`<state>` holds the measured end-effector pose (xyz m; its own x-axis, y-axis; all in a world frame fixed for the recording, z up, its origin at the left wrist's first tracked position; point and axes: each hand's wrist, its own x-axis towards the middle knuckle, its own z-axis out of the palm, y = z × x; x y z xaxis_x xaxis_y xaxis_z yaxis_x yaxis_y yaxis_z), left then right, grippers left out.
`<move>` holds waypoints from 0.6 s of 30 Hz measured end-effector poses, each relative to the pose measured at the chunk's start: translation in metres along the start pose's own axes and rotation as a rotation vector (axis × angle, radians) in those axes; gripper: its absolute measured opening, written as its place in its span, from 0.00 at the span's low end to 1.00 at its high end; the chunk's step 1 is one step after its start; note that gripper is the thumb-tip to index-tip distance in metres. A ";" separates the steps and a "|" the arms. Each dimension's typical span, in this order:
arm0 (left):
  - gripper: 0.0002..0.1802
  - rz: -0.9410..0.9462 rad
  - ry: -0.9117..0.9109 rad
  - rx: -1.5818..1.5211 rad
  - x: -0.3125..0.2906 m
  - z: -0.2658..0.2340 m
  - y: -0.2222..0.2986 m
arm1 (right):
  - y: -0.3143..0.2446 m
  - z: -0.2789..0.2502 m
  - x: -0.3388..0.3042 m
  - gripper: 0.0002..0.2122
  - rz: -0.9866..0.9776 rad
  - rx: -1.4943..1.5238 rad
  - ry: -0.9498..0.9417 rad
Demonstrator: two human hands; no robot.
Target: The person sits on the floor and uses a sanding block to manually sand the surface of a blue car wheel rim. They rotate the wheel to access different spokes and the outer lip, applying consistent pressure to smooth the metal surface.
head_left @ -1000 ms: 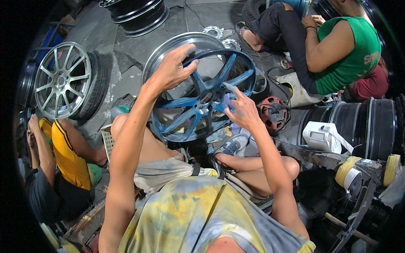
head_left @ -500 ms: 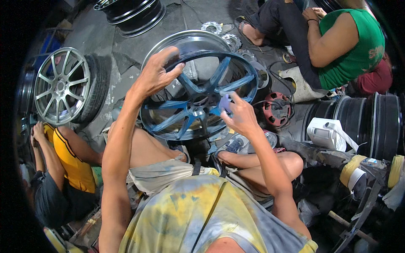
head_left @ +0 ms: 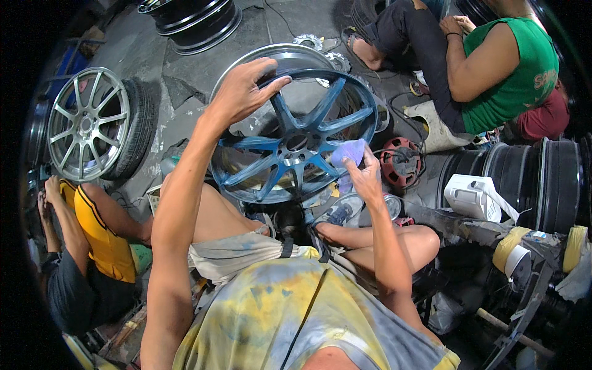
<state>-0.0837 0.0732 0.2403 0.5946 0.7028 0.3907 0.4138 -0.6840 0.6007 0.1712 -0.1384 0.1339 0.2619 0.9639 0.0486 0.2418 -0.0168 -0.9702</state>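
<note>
The blue alloy wheel [head_left: 295, 145] stands tilted, and its near rim is hidden behind the person's knees. The left hand [head_left: 242, 92] covers part of the far rim; its palm cannot be seen. The right hand [head_left: 365, 176] presses a purple sheet [head_left: 349, 152] to a spoke — only the sheet's far part shows. Far left, the stack of dark rims [head_left: 194, 15] is cut by the top edge. The person in the green shirt [head_left: 512, 71] (far right) is cut off there too — head out of view.

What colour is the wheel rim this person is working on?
Blue spokes, with a silvery-grey barrel behind; the wheel rim shows clearly in the head view.
</note>
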 end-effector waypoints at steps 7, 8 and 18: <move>0.18 -0.023 -0.026 0.003 0.002 0.001 -0.008 | 0.008 -0.009 -0.004 0.08 0.038 -0.067 0.017; 0.18 -0.026 -0.030 0.011 0.003 0.002 -0.010 | 0.010 -0.010 -0.004 0.05 0.035 -0.165 0.022; 0.19 -0.006 0.003 -0.036 0.007 0.002 -0.004 | -0.026 0.019 0.043 0.11 -0.314 -0.634 -0.008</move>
<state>-0.0800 0.0811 0.2395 0.5897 0.7077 0.3893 0.3927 -0.6724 0.6275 0.1587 -0.0919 0.1567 0.0847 0.9505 0.2990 0.8029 0.1126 -0.5853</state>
